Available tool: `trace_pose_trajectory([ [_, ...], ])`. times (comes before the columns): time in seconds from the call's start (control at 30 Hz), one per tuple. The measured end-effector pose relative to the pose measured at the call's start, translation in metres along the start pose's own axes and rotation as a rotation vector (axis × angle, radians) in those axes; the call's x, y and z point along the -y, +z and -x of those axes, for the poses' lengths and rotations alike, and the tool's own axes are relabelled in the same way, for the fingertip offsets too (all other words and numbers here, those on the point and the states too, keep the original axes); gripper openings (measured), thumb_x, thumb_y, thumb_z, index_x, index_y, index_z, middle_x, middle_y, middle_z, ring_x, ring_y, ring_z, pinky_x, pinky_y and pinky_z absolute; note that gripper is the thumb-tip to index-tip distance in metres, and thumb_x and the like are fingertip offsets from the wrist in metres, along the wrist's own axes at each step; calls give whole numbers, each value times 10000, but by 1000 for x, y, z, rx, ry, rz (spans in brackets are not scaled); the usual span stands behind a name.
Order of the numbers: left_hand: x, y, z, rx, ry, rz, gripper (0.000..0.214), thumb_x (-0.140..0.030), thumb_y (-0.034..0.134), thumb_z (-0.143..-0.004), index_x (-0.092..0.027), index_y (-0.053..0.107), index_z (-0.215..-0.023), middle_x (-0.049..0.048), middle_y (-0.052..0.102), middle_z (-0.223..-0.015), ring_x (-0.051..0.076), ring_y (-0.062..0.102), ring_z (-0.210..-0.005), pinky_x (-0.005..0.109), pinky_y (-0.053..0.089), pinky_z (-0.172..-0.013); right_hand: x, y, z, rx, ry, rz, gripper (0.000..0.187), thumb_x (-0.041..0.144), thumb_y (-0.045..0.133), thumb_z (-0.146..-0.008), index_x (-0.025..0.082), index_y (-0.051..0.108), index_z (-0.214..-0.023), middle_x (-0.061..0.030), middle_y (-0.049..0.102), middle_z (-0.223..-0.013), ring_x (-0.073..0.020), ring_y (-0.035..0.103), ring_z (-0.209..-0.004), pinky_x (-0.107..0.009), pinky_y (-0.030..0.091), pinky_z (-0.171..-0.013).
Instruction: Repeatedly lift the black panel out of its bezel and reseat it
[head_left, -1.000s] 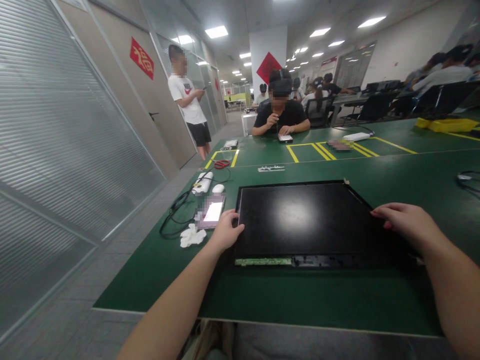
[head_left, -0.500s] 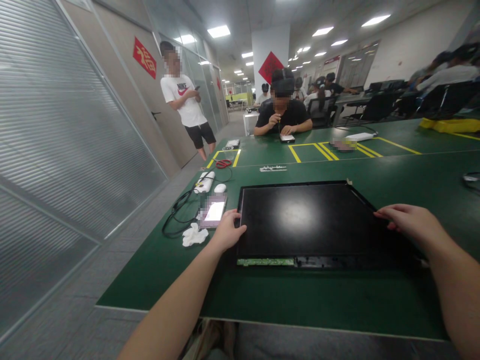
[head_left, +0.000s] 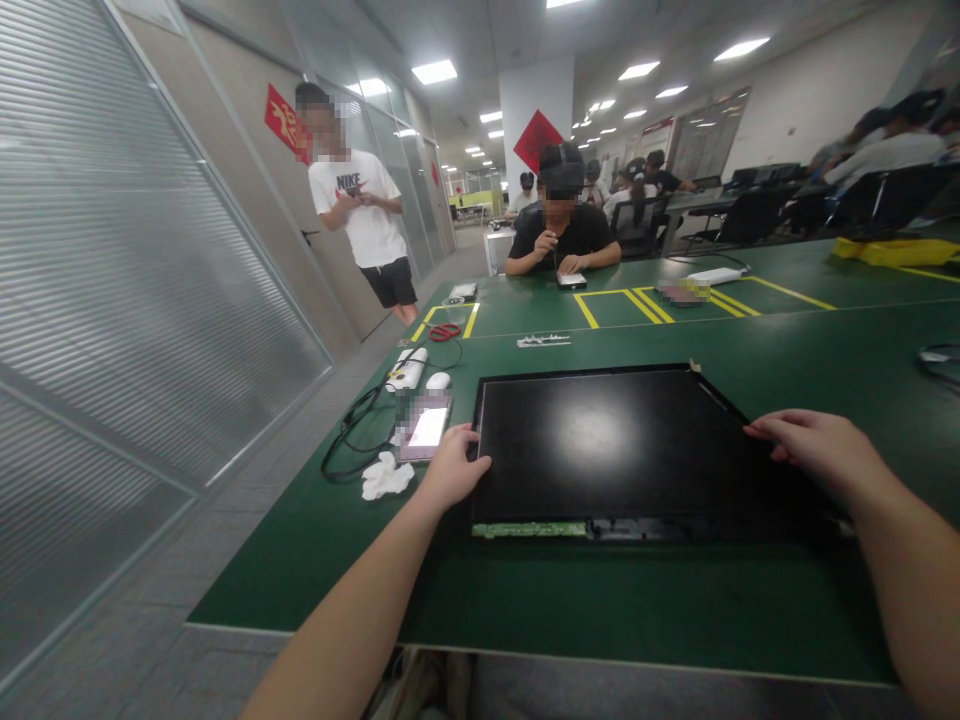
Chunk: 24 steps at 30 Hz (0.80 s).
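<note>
A flat black display panel (head_left: 600, 450) lies on the green table (head_left: 315, 570), a blurred reflection of light in its middle. Along its near edge runs a narrow green circuit board (head_left: 529, 529). My left hand (head_left: 452, 468) grips the panel's left edge, thumb on the front and fingers around the side. At the right edge, my right hand (head_left: 821, 445) pinches the frame between thumb and fingers. A small pale tab (head_left: 695, 366) sticks up at the far right corner. The fingers' undersides are hidden.
Left of the panel are a phone (head_left: 426, 428), crumpled tissue (head_left: 387, 476), white mouse-like object (head_left: 438, 381), black cable (head_left: 337, 440) and red-handled scissors (head_left: 445, 331). Thin white strips (head_left: 543, 341) lie beyond the panel. A seated person (head_left: 562, 235) works opposite; another person (head_left: 356, 205) stands at left.
My hands keep their hold and the panel stays put on the table. The view shifts slightly. The standing person has turned and brought both hands together at the chest.
</note>
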<state>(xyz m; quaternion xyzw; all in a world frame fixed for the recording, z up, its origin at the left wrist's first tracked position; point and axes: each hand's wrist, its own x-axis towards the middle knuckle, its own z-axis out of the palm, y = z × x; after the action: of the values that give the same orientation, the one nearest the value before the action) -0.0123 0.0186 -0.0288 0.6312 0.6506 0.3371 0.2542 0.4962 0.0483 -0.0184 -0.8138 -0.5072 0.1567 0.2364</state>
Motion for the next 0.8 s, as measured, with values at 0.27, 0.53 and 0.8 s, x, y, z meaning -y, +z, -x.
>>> trace_pose_trajectory([
  [0.27, 1, 1, 0, -9, -11, -24, 296, -180, 755, -706, -158, 738, -1001, 210, 620, -1469, 366, 556, -1432, 480, 429, -1191, 8, -4, 5, 34, 103, -120, 335, 503, 615, -715, 242, 785, -839, -94, 702, -651, -308, 691, -697, -404, 468, -632],
  [0.53, -2, 0, 1, -18, -7, 2, 268, -170, 755, -703, -171, 728, -969, 200, 625, -1459, 369, 561, -1420, 496, 419, -1201, 18, -8, 12, 42, 140, -70, 337, 496, 612, -718, 242, 785, -855, -79, 671, -611, -300, 676, -704, -399, 443, -650],
  [0.8, -9, 2, 7, -6, 15, 59, 496, -152, 739, -779, -173, 675, -1271, 167, 662, -1391, 315, 632, -1328, 460, 463, -1172, 21, -8, 14, 27, 113, -41, 328, 497, 606, -714, 241, 774, -831, -76, 670, -610, -285, 657, -640, -399, 455, -648],
])
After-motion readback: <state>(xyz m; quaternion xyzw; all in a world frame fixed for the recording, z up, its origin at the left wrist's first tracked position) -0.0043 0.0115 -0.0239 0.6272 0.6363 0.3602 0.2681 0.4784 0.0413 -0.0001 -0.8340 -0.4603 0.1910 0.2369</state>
